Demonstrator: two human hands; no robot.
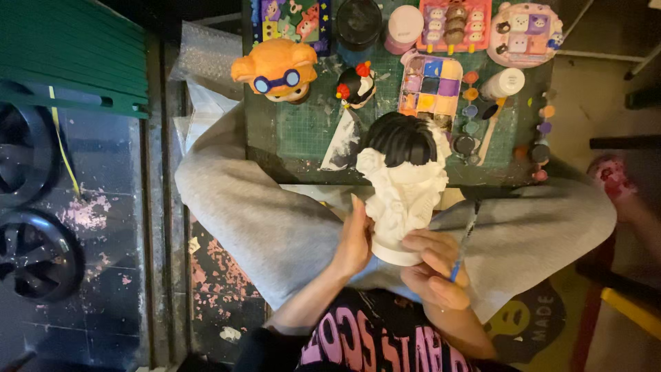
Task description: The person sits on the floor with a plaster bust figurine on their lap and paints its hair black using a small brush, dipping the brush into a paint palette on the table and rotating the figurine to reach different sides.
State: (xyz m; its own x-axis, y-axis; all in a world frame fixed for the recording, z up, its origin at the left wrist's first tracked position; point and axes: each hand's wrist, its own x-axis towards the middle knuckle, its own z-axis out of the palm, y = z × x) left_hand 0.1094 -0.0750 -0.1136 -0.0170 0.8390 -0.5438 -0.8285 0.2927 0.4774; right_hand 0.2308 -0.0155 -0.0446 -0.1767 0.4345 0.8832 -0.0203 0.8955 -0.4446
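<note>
A white plaster figure (403, 196) with black painted hair stands tilted over my lap in the head view. My left hand (354, 241) grips its left side near the base. My right hand (434, 269) holds a thin paintbrush (467, 231) with a blue handle and also touches the base of the figure from the right. The brush points up along my right knee. My legs in grey trousers are crossed below the figure.
A green cutting mat (303, 131) ahead carries an orange figure with blue goggles (277, 69), a small black-and-red figure (356, 84), a paint palette (431, 86), several small paint pots (472, 110), a white bottle (502, 83) and a dark jar (358, 24). A green crate (69, 55) sits at left.
</note>
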